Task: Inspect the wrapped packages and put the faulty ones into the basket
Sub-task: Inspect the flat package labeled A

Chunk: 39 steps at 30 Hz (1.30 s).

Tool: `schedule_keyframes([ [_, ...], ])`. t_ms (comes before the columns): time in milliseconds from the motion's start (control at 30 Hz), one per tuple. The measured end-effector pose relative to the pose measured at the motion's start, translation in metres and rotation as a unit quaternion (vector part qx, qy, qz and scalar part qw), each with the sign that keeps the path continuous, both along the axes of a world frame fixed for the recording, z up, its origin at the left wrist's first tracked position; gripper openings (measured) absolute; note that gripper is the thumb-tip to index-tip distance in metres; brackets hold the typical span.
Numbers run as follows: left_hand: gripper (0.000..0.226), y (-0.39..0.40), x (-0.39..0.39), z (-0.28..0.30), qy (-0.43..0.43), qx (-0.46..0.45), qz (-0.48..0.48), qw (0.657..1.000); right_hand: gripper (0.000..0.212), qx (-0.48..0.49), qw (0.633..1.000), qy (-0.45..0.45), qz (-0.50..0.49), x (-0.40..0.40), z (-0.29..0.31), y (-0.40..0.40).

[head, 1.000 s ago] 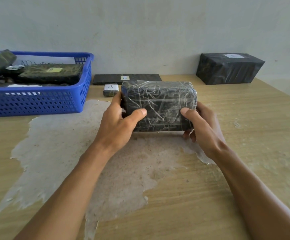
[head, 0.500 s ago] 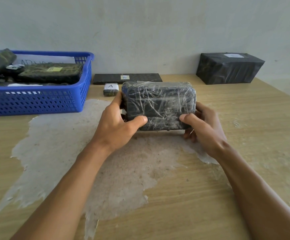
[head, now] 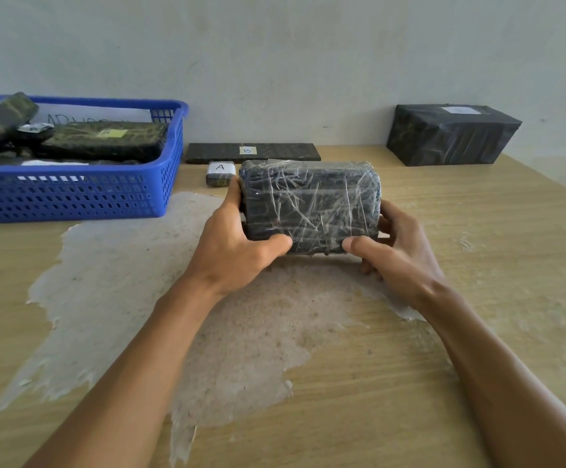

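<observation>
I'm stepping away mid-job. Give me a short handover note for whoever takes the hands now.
Left hand and right hand: both grip the film-wrapped package by its ends, thumbs on the near face, holding it over the table.
Blue basket, far left: already holds several wrapped packages.
Still on the table by the wall: the flat package labelled B, the small one labelled A, the large black box.
Left: judge the held package, basket it if faulty, then check the rest.

Soft even daylight, faint shadows, sharp focus, wide-angle edge distortion.
</observation>
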State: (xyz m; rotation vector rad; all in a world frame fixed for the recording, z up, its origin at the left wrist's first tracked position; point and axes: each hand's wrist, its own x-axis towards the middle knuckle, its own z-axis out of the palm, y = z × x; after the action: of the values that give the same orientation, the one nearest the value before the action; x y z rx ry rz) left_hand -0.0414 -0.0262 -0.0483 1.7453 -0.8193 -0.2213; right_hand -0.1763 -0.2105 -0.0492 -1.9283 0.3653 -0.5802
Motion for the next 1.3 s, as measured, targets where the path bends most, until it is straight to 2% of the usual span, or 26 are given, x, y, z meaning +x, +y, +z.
schedule_keyframes([
  [133,0.063,-0.001,0.001,-0.001,-0.003,-0.004,0.007,1.0,0.047,0.003,1.0,0.003,-0.009,0.0,-0.002,-0.002],
  [267,0.067,-0.003,-0.002,-0.002,-0.008,-0.017,0.013,1.0,0.035,-0.004,1.0,-0.002,-0.002,0.001,-0.001,0.0],
  [467,0.068,-0.008,-0.005,-0.003,-0.018,-0.035,0.014,0.999,0.055,-0.015,0.998,-0.014,-0.065,0.005,-0.006,0.002],
  [633,0.065,-0.009,-0.009,0.0,-0.007,-0.076,0.029,0.997,0.086,-0.037,0.996,-0.01,-0.082,0.006,-0.007,0.011],
  [800,0.06,-0.012,-0.017,0.001,-0.006,-0.121,0.114,0.986,0.084,-0.082,0.992,-0.019,-0.095,0.006,-0.003,0.023],
  [933,0.062,-0.013,-0.015,-0.002,-0.022,-0.123,0.151,0.981,0.076,-0.068,0.993,-0.025,-0.096,0.008,-0.003,0.025],
  [1000,0.061,-0.014,-0.015,-0.003,-0.019,-0.123,0.146,0.981,0.071,-0.064,0.992,-0.023,-0.108,0.009,-0.003,0.025],
  [1167,0.058,-0.013,-0.014,-0.001,0.021,-0.135,0.103,0.985,0.075,-0.095,0.983,-0.05,-0.15,0.006,0.001,0.027],
  [1300,0.064,-0.01,-0.01,0.003,0.012,-0.105,0.08,0.991,0.09,-0.163,0.965,-0.089,-0.183,0.003,0.006,0.024],
])
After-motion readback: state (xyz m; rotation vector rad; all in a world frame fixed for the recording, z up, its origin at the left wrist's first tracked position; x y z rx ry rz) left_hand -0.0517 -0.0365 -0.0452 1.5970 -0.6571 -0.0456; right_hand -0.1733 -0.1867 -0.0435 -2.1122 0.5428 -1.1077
